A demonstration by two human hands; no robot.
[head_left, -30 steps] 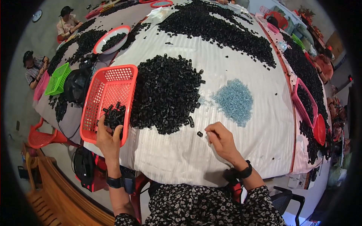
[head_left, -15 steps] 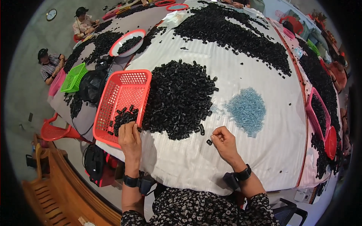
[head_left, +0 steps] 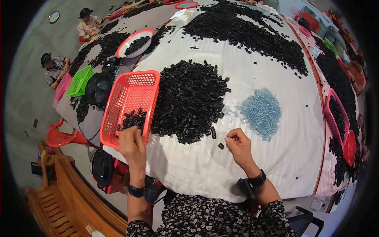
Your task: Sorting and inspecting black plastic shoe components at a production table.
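Over white cloth (head_left: 189, 170), right fingers (head_left: 236, 136) curl closed; left fingers (head_left: 127, 137), earlier spread, now overlap the basket (head_left: 154, 94), grip unclear.

Head-height fisheye view, angled downward

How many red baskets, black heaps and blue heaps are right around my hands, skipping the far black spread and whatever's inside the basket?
Red basket: 1
Black heap: 1
Blue heap: 1
Total: 3
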